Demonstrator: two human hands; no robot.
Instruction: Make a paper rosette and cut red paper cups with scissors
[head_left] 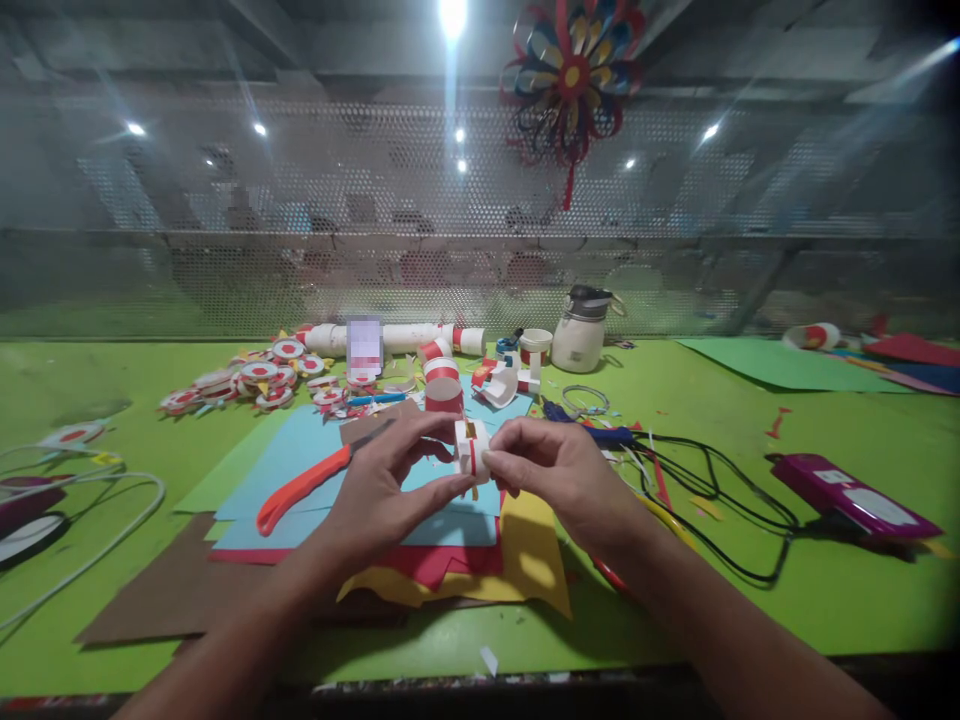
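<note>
Both hands, one small white-and-red paper piece, held over layered coloured sheets.

Head view: left hand (390, 480) and right hand (559, 470) meet at the middle of the green table (750, 600), each pinching the paper piece (472, 450) between thumb and fingertips, fingers closed tight on its two sides. Piece stands roughly upright, long axis near vertical, red stripe down its front, lifted just above the blue sheet (300, 470). Orange-handled cutter (304, 487) lies just left of the left hand. Black cables (712, 480) and a magenta device (851, 497) lie to the right, well apart. Open green surface near the front edge.
</note>
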